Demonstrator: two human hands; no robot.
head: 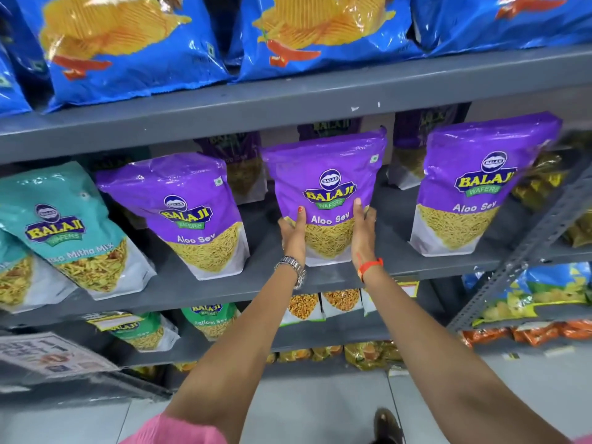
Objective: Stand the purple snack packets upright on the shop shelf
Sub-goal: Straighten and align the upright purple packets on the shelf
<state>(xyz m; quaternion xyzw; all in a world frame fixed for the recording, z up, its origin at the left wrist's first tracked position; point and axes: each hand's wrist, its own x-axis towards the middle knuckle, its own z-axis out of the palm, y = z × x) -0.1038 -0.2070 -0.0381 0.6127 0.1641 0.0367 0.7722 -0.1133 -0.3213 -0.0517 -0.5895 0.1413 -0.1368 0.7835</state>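
Three purple snack packets stand along the front of the grey shelf (394,267). The middle purple packet (326,174) is upright, and I grip it from both sides. My left hand (293,230) holds its lower left edge, thumb on the front. My right hand (363,229) presses its lower right edge. The left purple packet (189,203) leans to the left. The right purple packet (471,184) stands nearly upright, tilted slightly right. More purple packets (237,161) stand behind in the shadow.
Teal snack packets (64,225) lean at the left of the same shelf. Blue chip bags (128,43) fill the shelf above. Green and yellow packets (144,328) sit on lower shelves. A slotted metal upright (525,248) crosses at the right.
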